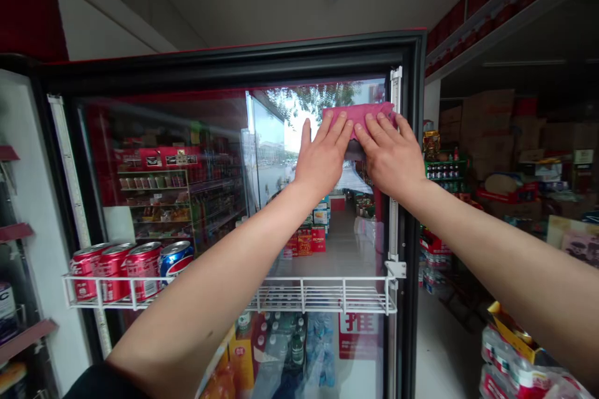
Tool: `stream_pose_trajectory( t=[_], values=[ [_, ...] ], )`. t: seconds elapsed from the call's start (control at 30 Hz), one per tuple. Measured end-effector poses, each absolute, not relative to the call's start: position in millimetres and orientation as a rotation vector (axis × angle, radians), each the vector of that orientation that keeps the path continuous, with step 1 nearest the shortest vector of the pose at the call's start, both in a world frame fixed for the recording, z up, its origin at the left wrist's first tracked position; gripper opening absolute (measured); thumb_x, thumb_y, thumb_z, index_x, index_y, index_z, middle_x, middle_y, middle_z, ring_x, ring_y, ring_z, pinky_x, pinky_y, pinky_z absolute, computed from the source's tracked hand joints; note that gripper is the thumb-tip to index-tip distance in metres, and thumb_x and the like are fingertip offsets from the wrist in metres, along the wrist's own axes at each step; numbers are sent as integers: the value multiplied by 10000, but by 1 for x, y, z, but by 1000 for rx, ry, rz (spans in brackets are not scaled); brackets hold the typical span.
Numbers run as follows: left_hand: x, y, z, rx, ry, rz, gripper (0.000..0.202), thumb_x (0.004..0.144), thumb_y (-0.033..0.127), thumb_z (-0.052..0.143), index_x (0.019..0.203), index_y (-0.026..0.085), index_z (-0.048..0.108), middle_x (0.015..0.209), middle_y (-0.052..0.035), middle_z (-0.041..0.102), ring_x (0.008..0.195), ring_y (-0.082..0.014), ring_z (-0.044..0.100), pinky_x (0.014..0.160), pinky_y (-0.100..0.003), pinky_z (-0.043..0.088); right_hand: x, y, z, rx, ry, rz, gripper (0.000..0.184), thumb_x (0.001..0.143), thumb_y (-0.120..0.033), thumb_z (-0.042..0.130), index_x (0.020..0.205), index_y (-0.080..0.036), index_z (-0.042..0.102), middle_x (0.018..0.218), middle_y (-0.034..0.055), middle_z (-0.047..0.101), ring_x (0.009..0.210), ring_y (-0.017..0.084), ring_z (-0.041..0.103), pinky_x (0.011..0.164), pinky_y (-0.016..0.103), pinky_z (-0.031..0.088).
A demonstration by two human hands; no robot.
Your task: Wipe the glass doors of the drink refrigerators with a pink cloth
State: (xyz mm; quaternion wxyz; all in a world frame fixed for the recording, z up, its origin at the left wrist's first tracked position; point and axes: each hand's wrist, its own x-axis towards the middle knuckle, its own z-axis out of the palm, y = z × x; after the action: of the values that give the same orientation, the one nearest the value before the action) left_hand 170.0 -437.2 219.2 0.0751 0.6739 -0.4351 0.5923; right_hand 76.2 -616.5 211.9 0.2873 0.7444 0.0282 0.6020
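A pink cloth (359, 113) lies against the glass of an open fridge door (414, 199), near its upper right corner. My left hand (322, 156) is open, its fingertips flat on the cloth's left part and its thumb spread to the left. On the right part of the cloth rests my right hand (393, 159), also open with fingers stretched out, close to the white shelf rail (395, 90). Both hands press the cloth from above their wrists, side by side. Part of the cloth is hidden under the fingers.
A white wire rack (322, 296) crosses the door below my arms, with red cans (110, 271) and a blue can (176, 259) at its left. Fridge shelves (28, 333) stand at far left. Packed cans (515, 361) sit at lower right. Shop shelves show through or in the glass.
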Motion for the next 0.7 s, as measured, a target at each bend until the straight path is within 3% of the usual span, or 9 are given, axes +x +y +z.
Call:
stream_pose_trajectory(
  t=[0.33, 0.5, 0.7],
  values=[
    [168, -431, 169, 2067, -1359, 1733, 642, 1090, 175, 370, 1732, 186, 381, 1828, -78, 331, 1711, -344, 253, 1390, -722, 79, 70, -618, 158, 1977, 126, 1591, 540, 1050, -161, 560, 1587, -113, 586, 1666, 223, 546, 1573, 385, 500, 1292, 609, 418],
    [164, -426, 149, 2097, -1397, 1718, 619, 1099, 185, 386, 1718, 189, 412, 1810, -88, 363, 1699, -337, 292, 1391, -705, 133, 63, -618, 135, 2038, 156, 1566, 649, 1025, -144, 584, 1668, -186, 506, 1688, 187, 526, 1584, 382, 491, 1285, 635, 437],
    [157, -415, 121, 2136, -1459, 1723, 594, 1103, 181, 411, 1695, 210, 458, 1786, -95, 403, 1669, -343, 366, 1370, -713, 223, 54, -610, 105, 2101, 122, 1484, 688, 995, -128, 615, 1668, -228, 518, 1688, 165, 519, 1558, 391, 527, 1260, 618, 483]
  ],
)
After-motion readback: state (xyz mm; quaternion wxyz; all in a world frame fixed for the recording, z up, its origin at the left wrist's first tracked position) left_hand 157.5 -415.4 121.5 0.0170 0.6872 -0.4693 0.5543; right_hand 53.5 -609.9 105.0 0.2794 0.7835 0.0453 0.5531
